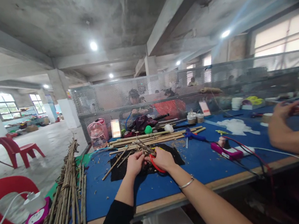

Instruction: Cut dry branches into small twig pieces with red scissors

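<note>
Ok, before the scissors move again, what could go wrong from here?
The left hand is very close to the scissors in the right hand; a slip might nip a fingertip.

The stick bundle reaches past the near edge of the blue table, so a bump could shift it.

The white cable runs near the co-worker's arm and might snag.

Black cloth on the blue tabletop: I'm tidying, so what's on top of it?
Thin tan wooden sticks and pale scraps lie on the black cloth. The left hand and right hand, holding red-handled scissors, hide what's beneath.
</note>
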A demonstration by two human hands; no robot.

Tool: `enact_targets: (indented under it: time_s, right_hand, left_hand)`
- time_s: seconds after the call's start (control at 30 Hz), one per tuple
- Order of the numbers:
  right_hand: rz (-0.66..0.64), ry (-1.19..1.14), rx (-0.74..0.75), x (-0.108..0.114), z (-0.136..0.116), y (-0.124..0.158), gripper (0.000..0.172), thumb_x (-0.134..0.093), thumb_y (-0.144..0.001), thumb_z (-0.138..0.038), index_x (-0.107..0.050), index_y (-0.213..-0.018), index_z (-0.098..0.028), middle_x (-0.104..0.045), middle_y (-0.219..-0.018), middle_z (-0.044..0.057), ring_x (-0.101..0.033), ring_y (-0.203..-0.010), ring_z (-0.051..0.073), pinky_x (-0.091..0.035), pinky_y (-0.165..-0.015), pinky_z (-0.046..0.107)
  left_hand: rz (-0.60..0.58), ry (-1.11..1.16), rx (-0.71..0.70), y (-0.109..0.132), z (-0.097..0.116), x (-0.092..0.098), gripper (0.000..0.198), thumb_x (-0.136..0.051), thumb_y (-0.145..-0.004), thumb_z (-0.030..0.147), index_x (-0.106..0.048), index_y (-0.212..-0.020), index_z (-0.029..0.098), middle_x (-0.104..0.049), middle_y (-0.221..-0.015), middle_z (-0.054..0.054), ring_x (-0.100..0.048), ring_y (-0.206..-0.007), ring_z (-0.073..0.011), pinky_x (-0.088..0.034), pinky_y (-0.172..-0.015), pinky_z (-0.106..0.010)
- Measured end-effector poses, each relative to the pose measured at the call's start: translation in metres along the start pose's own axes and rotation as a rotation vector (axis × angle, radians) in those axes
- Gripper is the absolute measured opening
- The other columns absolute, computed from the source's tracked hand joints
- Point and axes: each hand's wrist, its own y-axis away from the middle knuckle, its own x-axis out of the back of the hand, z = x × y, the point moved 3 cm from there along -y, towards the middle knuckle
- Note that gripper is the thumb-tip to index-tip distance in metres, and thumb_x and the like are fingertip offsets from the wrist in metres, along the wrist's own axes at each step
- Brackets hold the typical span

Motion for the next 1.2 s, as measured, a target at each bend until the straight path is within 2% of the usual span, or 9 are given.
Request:
enact_targets:
  time_s: [0.17, 0.33, 0.47, 0.6, 0.83, 0.97, 1.1, 1.2]
  right_hand:
    - [-0.003, 0.007, 0.000, 0.001, 0.001, 0.001, 0.054, -0.047, -0.066, -0.067, -0.055, -0.087, -0.018, -0.065, -0.085, 0.009, -0.061, -0.083, 0.024, -0.041, -0.066, 0.030]
    - [-0.031, 0.009, -0.034, 0.002, 0.001, 0.001, 0.057, -0.047, -0.065, -0.069, -0.057, -0.086, -0.017, -0.065, -0.086, 0.011, -0.062, -0.083, 0.026, -0.042, -0.066, 0.030]
    - [-0.043, -0.010, -0.030, 0.002, 0.001, 0.000, 0.059, -0.046, -0.063, -0.071, -0.058, -0.085, -0.018, -0.065, -0.085, 0.011, -0.061, -0.083, 0.026, -0.042, -0.065, 0.030]
    - [-0.060, -0.027, -0.030, 0.003, 0.000, 0.001, 0.055, -0.047, -0.065, -0.070, -0.060, -0.084, -0.020, -0.065, -0.084, 0.009, -0.061, -0.083, 0.024, -0.041, -0.065, 0.028]
    - [0.071, -0.068, 0.023, 0.006, -0.003, 0.002, 0.050, -0.050, -0.068, -0.064, -0.056, -0.092, -0.021, -0.058, -0.096, 0.006, -0.058, -0.086, 0.019, -0.039, -0.068, 0.026]
    - [0.100, -0.107, 0.042, 0.004, -0.003, 0.001, 0.047, -0.055, -0.067, -0.058, -0.052, -0.095, -0.020, -0.056, -0.097, 0.005, -0.055, -0.090, 0.019, -0.038, -0.069, 0.026]
    - [0.073, -0.124, 0.048, -0.001, -0.002, -0.001, 0.045, -0.059, -0.066, -0.053, -0.051, -0.096, -0.020, -0.055, -0.097, 0.005, -0.054, -0.090, 0.018, -0.037, -0.069, 0.025]
    - [0.089, -0.138, 0.076, -0.004, -0.001, -0.002, 0.047, -0.060, -0.065, -0.054, -0.050, -0.095, -0.020, -0.055, -0.097, 0.005, -0.053, -0.089, 0.019, -0.037, -0.069, 0.026]
  left_hand:
    - [-0.027, -0.002, 0.020, 0.002, 0.002, -0.001, 0.030, -0.054, -0.072, 0.034, -0.066, -0.092, 0.014, -0.056, -0.049, 0.000, -0.043, -0.036, -0.0078, -0.029, -0.037, -0.018]
    - [-0.079, 0.053, 0.034, 0.002, 0.003, -0.005, 0.024, -0.057, -0.069, 0.031, -0.066, -0.083, 0.014, -0.059, -0.054, -0.001, -0.047, -0.040, -0.0083, -0.032, -0.039, -0.018]
    - [-0.038, 0.028, 0.027, 0.003, 0.006, -0.003, 0.022, -0.056, -0.069, 0.029, -0.065, -0.082, 0.014, -0.058, -0.052, -0.001, -0.046, -0.039, -0.0077, -0.030, -0.038, -0.017]
    - [0.032, 0.039, 0.049, 0.003, 0.010, 0.001, 0.019, -0.057, -0.068, 0.028, -0.064, -0.076, 0.013, -0.059, -0.053, -0.001, -0.049, -0.040, -0.0082, -0.031, -0.038, -0.017]
    - [0.144, 0.264, 0.005, 0.001, 0.013, 0.005, 0.037, -0.065, -0.062, 0.035, -0.062, -0.090, 0.011, -0.063, -0.066, -0.004, -0.053, -0.050, -0.0083, -0.036, -0.044, -0.017]
    - [0.122, 0.300, 0.003, 0.004, 0.015, 0.003, 0.046, -0.068, -0.059, 0.040, -0.061, -0.093, 0.010, -0.061, -0.065, -0.003, -0.050, -0.049, -0.0072, -0.038, -0.046, -0.018]
    - [0.090, 0.259, -0.033, 0.006, 0.017, -0.001, 0.046, -0.067, -0.060, 0.042, -0.063, -0.092, 0.010, -0.060, -0.062, -0.001, -0.045, -0.046, -0.0052, -0.036, -0.044, -0.017]
    - [0.094, 0.217, -0.036, 0.006, 0.016, -0.002, 0.044, -0.066, -0.062, 0.041, -0.064, -0.093, 0.010, -0.063, -0.066, -0.002, -0.048, -0.048, -0.0068, -0.038, -0.045, -0.018]
